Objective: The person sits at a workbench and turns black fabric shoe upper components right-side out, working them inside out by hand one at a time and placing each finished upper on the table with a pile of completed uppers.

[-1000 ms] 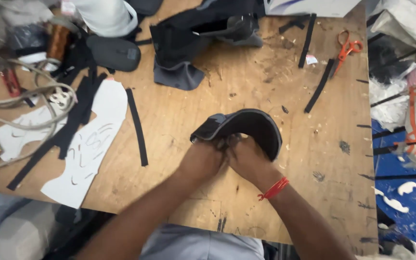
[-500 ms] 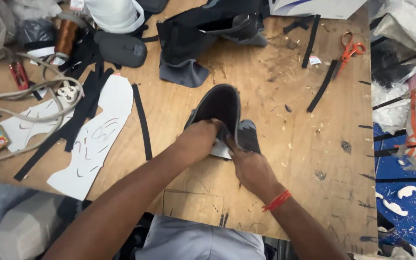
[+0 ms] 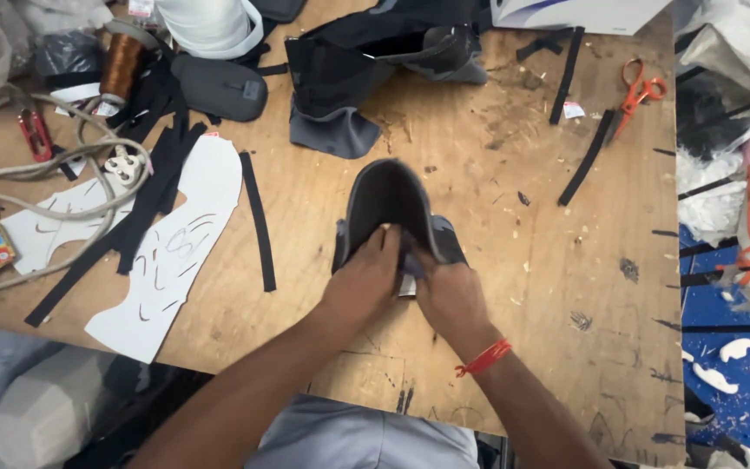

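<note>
A curved dark grey shoe upper piece (image 3: 387, 201) lies on the wooden table (image 3: 514, 260), its rounded end pointing away from me. My left hand (image 3: 363, 280) grips its near left edge. My right hand (image 3: 447, 293), with a red thread band on the wrist, pinches the near right side. Both hands meet at the piece's near end, and a small pale bit of lining shows between the fingers.
Black strips (image 3: 259, 222) and white paper patterns (image 3: 175, 247) lie at the left, with a cord and plug (image 3: 123, 163) and a copper thread spool (image 3: 120, 66). A heap of dark fabric parts (image 3: 366, 61) sits at the back. Orange scissors (image 3: 635, 94) lie far right near the table edge.
The shoe piece has been turned from lying sideways at the right to standing lengthwise in the middle. Both hands moved left with it and stay closed on its near end.
</note>
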